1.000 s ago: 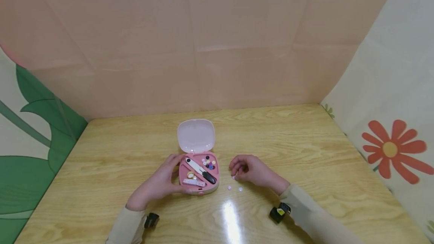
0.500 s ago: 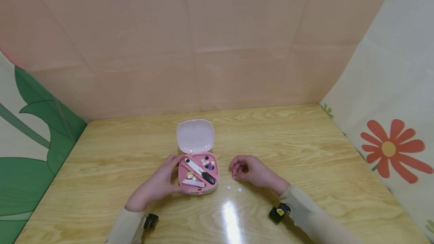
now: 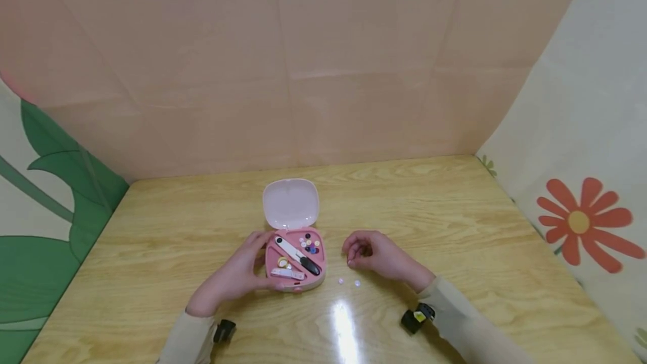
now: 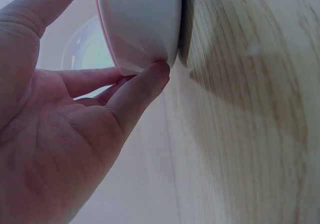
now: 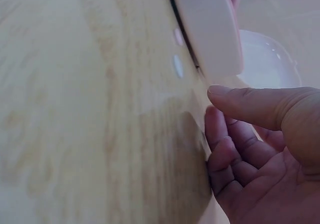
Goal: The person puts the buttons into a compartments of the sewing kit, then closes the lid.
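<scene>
In the head view my left hand (image 3: pixel 237 277) grips a pink sewing box (image 3: pixel 323 274) at its left side, thumb at the front edge and fingers round the back corner. Its lid (image 3: pixel 291 204) stands open behind. Inside lie a white tool with a black end (image 3: pixel 298 256), a small white strip (image 3: pixel 288 273), a gold ring-like piece (image 3: pixel 283 262) and several coloured buttons (image 3: pixel 310 243). My right hand (image 3: pixel 381 257) rests at the table right of the box, thumb and fingers curled close together; I cannot tell whether a button is between the fingertips.
Two small pale buttons (image 3: pixel 341 281) lie on the wooden table (image 3: pixel 429 212) between the box and my right hand; the right wrist view shows pale buttons (image 5: pixel 178 66) close beside the box wall. A printed cloth backdrop (image 3: pixel 303 100) borders the table at the back and sides.
A pale button that showed under my right fingertips is now out of sight there. My right fingers have shifted only slightly. My left hand and the box stay in place.
</scene>
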The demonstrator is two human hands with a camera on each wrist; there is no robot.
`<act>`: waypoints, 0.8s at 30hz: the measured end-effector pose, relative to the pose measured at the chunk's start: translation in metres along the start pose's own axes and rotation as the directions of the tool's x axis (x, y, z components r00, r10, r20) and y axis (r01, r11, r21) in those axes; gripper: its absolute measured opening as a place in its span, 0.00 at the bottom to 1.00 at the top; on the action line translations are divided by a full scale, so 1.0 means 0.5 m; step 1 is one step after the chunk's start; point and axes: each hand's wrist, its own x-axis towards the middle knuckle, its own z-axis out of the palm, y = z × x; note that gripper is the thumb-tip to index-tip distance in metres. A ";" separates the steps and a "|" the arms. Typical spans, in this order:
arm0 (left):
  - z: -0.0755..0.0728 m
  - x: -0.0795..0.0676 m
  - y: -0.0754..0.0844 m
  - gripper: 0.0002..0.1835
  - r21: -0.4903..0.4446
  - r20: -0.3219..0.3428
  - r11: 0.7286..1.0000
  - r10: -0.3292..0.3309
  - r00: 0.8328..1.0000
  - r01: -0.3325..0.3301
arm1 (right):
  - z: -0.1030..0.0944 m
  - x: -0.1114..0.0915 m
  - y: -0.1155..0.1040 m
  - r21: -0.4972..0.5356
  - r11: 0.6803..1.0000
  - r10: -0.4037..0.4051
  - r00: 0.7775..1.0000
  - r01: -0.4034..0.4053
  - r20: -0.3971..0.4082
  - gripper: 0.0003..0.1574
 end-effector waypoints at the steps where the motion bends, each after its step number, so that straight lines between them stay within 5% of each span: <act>1: 0.000 0.000 -0.001 0.55 -0.003 -0.001 1.000 0.004 1.000 -0.004 | -0.001 -0.001 -0.001 0.003 1.000 -0.002 1.000 0.002 -0.002 0.14; 9: 0.004 0.006 -0.011 0.53 -0.096 0.024 0.994 0.049 0.999 -0.046 | -0.013 -0.005 -0.009 0.056 0.998 -0.006 0.999 0.009 -0.049 0.17; 24: 0.004 0.006 -0.009 0.52 -0.101 0.025 0.994 0.051 0.998 -0.048 | -0.026 -0.003 -0.021 0.135 0.990 -0.035 0.997 0.044 -0.069 0.19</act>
